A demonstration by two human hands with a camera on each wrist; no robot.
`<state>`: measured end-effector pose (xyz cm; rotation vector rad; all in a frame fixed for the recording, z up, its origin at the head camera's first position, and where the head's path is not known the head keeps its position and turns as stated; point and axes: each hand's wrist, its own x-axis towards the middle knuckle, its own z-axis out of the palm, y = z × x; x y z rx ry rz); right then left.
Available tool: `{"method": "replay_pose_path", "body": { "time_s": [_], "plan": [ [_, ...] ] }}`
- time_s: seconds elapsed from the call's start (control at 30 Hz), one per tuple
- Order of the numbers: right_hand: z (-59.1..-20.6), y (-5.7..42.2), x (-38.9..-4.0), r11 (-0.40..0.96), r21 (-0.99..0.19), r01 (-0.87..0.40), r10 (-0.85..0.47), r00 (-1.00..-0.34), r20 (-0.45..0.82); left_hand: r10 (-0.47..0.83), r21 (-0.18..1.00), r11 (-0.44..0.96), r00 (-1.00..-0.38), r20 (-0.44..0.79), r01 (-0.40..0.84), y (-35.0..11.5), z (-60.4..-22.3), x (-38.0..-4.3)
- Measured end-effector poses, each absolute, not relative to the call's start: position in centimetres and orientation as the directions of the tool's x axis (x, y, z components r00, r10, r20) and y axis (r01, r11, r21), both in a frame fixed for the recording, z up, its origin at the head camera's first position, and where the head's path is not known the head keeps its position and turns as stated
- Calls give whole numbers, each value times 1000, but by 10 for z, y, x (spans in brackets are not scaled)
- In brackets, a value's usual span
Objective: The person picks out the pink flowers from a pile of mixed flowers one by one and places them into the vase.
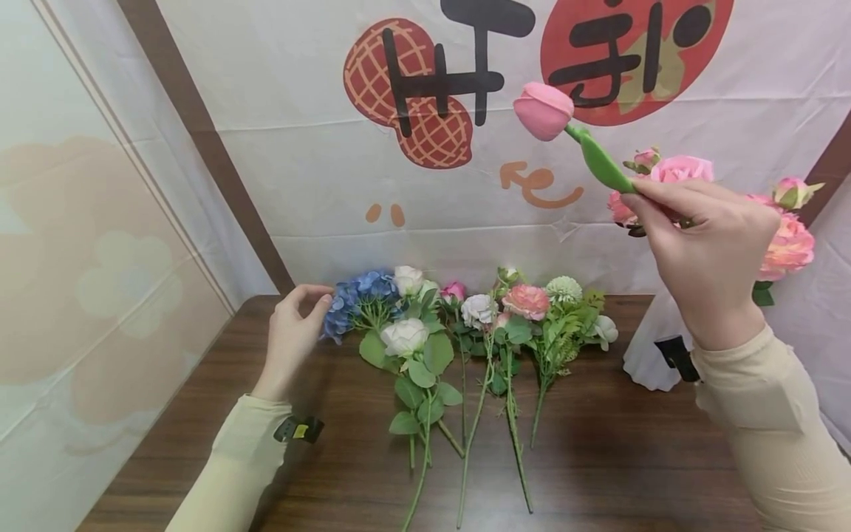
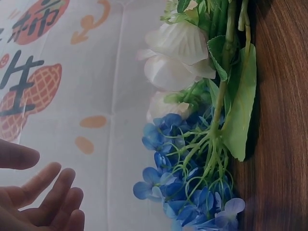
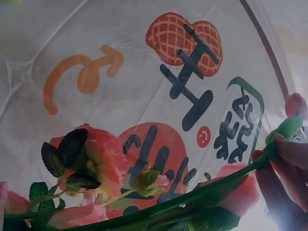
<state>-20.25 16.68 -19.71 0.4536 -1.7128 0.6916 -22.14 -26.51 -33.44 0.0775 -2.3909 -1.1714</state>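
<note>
My right hand [image 1: 714,247] is raised at the right and pinches a pink tulip [image 1: 544,111] by its green stem, just under the leaf. In the right wrist view the tulip's long stem [image 3: 211,190] runs down left from the fingers. My left hand [image 1: 292,332], fingers loosely bent, hovers beside a blue hydrangea [image 1: 362,299] at the left end of a row of flowers. The left wrist view shows this hand apart from the blue petals [image 2: 192,192], with nothing in its fingers. Behind the right hand, pink roses [image 1: 787,240] stand in a white vase [image 1: 654,351].
White roses [image 1: 405,338], a peach flower [image 1: 527,301], a pale green pompom flower [image 1: 564,289] and leafy sprigs lie on the brown wooden table [image 1: 598,465], stems toward me. A printed white cloth [image 1: 299,199] hangs behind the table's far edge.
</note>
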Motion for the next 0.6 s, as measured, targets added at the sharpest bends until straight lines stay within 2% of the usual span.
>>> {"method": "replay_pose_path", "body": {
  "time_s": [0.33,0.47,0.6],
  "plan": [
    [-191,179,-211,653,-335,-679,211,-262,942,-264,756,640,-886,380,134,-267,-335,-221],
    [-195,185,-214,645,-346,-682,203,-284,937,-272,755,644,-886,376,122,-268,-334,-221],
    [-199,186,-215,704,-321,-634,176,-283,943,-265,761,637,-893,363,120,-268,-335,-221]
  ]
}}
